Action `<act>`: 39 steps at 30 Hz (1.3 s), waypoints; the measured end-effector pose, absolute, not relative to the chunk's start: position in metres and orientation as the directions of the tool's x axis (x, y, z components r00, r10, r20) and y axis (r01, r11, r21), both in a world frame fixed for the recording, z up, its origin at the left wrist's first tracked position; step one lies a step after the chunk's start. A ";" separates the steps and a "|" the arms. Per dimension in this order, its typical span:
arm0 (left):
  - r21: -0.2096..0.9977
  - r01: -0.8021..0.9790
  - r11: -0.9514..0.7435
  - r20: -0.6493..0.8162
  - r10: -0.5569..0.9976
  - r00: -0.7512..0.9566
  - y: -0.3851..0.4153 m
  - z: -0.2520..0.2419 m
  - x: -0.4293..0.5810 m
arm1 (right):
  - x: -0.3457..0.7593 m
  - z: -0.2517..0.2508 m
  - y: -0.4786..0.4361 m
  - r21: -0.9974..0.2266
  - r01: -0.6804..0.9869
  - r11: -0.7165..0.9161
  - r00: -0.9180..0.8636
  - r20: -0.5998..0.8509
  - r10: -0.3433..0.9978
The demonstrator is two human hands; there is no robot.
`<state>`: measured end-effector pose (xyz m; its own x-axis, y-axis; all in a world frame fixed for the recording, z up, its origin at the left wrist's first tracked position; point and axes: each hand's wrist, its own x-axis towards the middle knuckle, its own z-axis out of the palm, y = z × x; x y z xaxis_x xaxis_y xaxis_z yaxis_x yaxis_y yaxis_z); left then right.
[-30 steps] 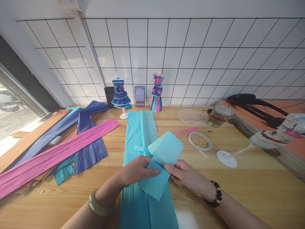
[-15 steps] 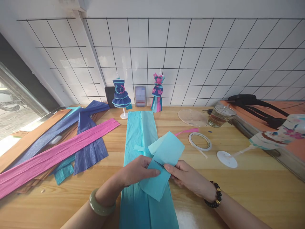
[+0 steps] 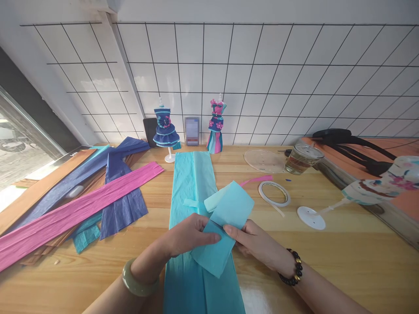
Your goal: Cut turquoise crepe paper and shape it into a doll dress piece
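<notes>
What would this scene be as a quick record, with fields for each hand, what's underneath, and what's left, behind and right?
Left hand: holds light-blue paper; pale green bangle on wrist
Right hand: holds the same paper, thumb on top; dark beaded bracelet on wrist
Underneath: long turquoise strip on wooden table
Left: pink strip across blue paper
Behind: small navy dress and multicoloured dress, on stands
Right: tape roll, lidded glass container
</notes>
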<state>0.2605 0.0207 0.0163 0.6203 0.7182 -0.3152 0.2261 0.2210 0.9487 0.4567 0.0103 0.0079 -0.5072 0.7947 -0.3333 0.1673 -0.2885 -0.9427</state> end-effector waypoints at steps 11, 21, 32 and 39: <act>0.946 0.245 0.212 -0.321 0.721 0.614 0.020 0.011 0.260 | 0.456 0.006 0.010 -0.939 0.173 -0.297 -0.482 -0.344 0.806; 0.948 0.229 0.223 -0.319 0.715 0.623 0.020 0.014 0.262 | 0.456 0.006 0.010 -0.953 0.194 -0.232 -0.472 -0.298 0.829; 0.972 0.091 0.215 -0.225 0.755 0.616 0.021 0.016 0.261 | 0.485 -0.002 0.034 -0.677 0.729 0.099 -0.129 0.006 0.992; 0.967 -0.041 0.250 -0.200 0.851 0.485 0.024 0.009 0.263 | 0.495 -0.002 0.040 -0.425 0.850 0.313 -0.220 0.255 0.942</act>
